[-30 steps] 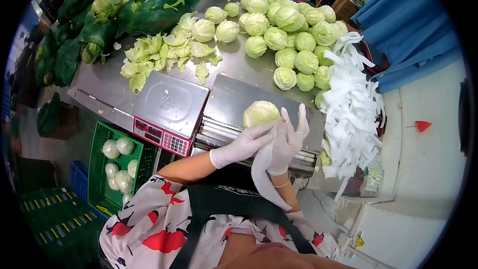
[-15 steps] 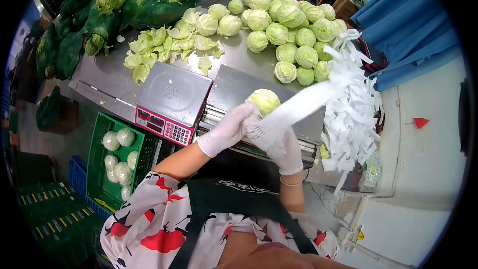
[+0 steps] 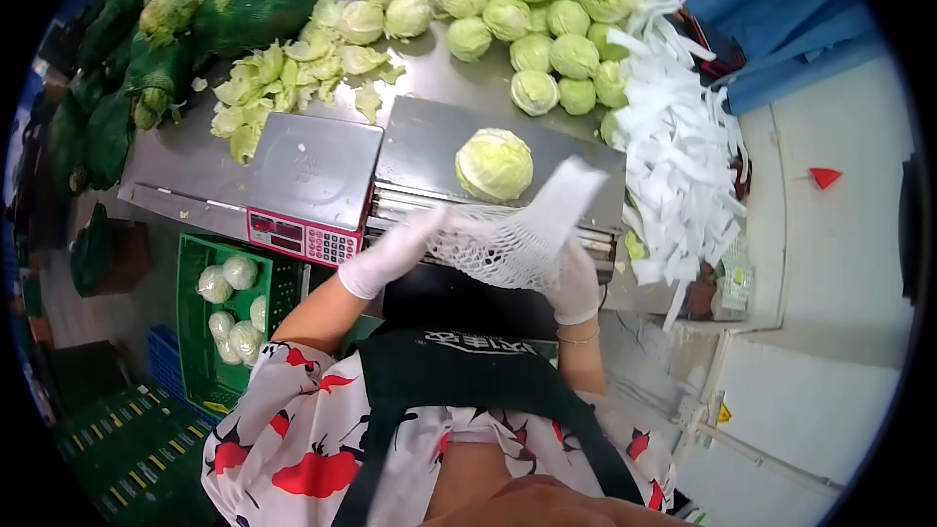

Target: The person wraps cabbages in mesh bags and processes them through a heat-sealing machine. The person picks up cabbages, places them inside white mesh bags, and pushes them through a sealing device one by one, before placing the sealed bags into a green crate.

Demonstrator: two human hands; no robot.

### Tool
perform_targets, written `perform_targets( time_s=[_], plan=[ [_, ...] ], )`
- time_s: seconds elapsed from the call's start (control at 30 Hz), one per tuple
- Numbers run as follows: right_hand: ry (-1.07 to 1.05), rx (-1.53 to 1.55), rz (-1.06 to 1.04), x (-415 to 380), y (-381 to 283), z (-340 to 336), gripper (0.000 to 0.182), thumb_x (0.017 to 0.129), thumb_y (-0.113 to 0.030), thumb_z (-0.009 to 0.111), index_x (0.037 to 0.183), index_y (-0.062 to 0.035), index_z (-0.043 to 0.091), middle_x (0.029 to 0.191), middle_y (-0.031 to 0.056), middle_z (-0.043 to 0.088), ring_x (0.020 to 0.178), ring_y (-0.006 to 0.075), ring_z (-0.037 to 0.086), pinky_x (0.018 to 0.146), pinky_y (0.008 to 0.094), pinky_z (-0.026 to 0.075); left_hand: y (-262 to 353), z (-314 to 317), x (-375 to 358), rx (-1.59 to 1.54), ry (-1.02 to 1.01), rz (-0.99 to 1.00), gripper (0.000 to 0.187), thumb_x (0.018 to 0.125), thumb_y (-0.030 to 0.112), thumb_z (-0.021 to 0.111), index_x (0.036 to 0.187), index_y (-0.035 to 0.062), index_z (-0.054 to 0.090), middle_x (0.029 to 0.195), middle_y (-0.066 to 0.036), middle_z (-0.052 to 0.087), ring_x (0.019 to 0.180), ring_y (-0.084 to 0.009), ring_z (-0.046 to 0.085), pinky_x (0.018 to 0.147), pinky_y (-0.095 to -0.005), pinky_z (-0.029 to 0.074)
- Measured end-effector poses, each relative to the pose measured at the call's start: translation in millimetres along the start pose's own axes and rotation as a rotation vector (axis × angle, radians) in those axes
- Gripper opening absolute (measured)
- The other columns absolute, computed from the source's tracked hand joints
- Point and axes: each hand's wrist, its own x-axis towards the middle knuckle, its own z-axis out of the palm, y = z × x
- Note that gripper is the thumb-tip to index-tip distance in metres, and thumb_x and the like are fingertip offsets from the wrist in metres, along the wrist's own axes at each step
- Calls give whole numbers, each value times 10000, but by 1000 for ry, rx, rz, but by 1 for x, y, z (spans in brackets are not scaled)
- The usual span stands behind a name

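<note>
Both hands wear white gloves and hold a white foam net sleeve [image 3: 498, 246] stretched between them. My left hand [image 3: 398, 252] grips its left edge, fingers closed and partly hidden by the mesh. At the other edge, my right hand [image 3: 573, 283] is closed on the net. The sleeve's narrower end points up and to the right. Just beyond it, a single cabbage [image 3: 494, 165] rests on the metal wrapping surface [image 3: 410, 141], not touched by either hand. A scale with a red panel [image 3: 317, 161] stands left of the cabbage.
Several cabbages [image 3: 574, 56] are piled at the back. Loose leaves [image 3: 283, 83] lie behind the scale, near green mesh sacks [image 3: 244, 24]. White foam sleeves [image 3: 673, 151] are heaped at the right. A green crate [image 3: 200, 376] with wrapped cabbages stands at lower left.
The net has been spread wider between my hands and no longer lies against the cabbage, which now shows whole. The camera view has shifted, with the piled cabbages higher in the picture.
</note>
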Motion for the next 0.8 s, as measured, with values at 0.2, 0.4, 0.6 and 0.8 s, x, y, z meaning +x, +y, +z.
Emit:
perform_targets(
  time_s=[0.2,0.4,0.6,0.8],
  plan=[
    [-19,-34,344,-13,59,-26,151,878,-152,706,920,-23,643,656,92,551,563,155,514,556,324,430,-29,-38,-10,49,10,-85,382,971,242,575,1243,-18,639,1037,-101,712,1035,-126,639,928,-278,486],
    [591,-389,263,77,92,-7,306,970,-300,603,949,-2,668,648,158,588,606,261,566,624,384,464,-33,-78,68,803,721,174,475,974,404,586,1143,-28,690,984,-114,731,876,-150,660,776,-279,514],
    [490,-345,557,144,105,-6,733,1034,-511,349,737,80,663,649,228,614,679,341,611,696,433,476,-59,-109,148,367,582,-144,698,1024,554,374,1256,-74,570,1062,-163,690,985,-216,649,850,-340,511],
    [435,234,404,165,73,-1,538,1037,-403,436,915,59,684,793,112,689,725,164,621,660,326,470,-34,-67,155,-643,313,-97,545,1054,433,350,1338,-7,500,1239,-162,623,1110,-283,628,998,-404,505]
  ],
)
